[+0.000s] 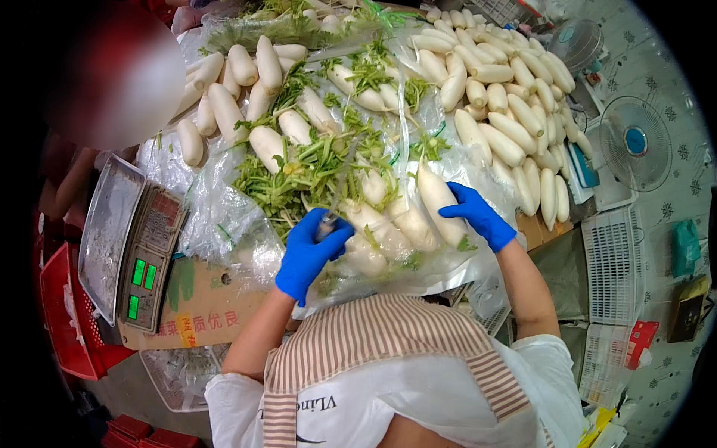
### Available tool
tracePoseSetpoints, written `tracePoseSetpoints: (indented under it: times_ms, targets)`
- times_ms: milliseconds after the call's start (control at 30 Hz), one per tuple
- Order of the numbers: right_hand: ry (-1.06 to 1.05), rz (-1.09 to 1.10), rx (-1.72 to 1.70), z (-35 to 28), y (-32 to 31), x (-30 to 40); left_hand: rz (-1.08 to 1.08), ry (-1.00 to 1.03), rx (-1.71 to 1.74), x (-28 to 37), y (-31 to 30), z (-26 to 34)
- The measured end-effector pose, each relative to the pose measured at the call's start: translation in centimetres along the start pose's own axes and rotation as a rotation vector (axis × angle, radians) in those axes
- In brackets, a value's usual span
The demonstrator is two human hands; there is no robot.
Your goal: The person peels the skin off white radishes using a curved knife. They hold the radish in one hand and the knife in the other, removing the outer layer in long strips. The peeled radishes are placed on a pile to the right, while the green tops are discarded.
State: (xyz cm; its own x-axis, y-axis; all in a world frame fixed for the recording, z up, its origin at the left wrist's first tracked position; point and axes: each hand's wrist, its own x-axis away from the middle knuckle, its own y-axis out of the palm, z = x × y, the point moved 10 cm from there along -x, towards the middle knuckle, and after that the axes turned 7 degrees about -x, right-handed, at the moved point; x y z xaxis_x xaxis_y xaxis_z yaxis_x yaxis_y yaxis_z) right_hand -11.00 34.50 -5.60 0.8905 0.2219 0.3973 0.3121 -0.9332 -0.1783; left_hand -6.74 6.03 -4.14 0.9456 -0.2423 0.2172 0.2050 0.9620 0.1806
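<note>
A blue glove covers my left hand (311,252), which is closed around the handle of a knife (339,187). The blade points away from me over cut radish greens (313,173). My right hand (483,215), also gloved in blue, grips the side of a white radish (440,204) that has a short green leaf stub at its far end. Other radishes (411,224) lie between my hands, partly under clear plastic sheeting (218,207). Beyond the knife, several more radishes (268,147) rest among the leaves.
Trimmed radishes (510,131) are heaped at the right, with more (224,106) at the back left. A scale (151,252) with a metal pan stands left, near a red crate (67,313). A fan (636,141) and white baskets (613,263) are at right. Another person's arm (73,182) shows at left.
</note>
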Motion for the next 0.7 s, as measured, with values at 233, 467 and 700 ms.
tracePoseSetpoints:
  times_ms: [233, 467, 700]
  targets:
    - [-0.136, -0.454, -0.875, -12.0, 6.8, 2.1, -0.022, 0.072, 0.11, -1.4, -0.6, 1.2]
    - [0.032, -0.447, -0.82, -12.3, 13.6, 1.2, 0.123, 0.634, -0.044, -2.6, -2.3, 10.5]
    - [0.07, -0.273, 0.008, -14.4, 17.8, 1.3, -0.108, 1.011, -0.831, -0.7, 1.4, 15.2]
